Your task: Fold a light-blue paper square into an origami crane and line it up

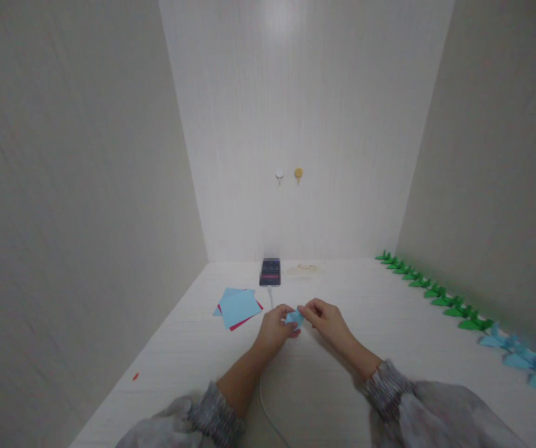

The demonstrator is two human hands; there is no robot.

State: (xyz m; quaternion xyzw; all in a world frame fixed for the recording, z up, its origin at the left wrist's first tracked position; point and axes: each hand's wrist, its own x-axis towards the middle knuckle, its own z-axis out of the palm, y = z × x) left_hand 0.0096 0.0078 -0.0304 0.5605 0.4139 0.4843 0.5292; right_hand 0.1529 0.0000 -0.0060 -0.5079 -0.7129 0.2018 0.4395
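A small folded piece of light blue paper [295,319] is held between both hands just above the white table [389,323]. My left hand [276,328] pinches its left side, fingers closed around it. From the right, my right hand [324,318] grips the same piece with closed fingertips. Both forearms reach in from the bottom edge in grey sleeves. A stack of flat paper sheets [237,307], light blue over red, lies on the table to the left of my hands.
A dark phone [270,272] stands against the back wall, with a white cable [268,398] running towards me. Folded green paper figures [431,289] and blue ones [524,359] line the right wall. Two hooks [289,175] hang on the back wall. A tiny red scrap [135,376] lies front left.
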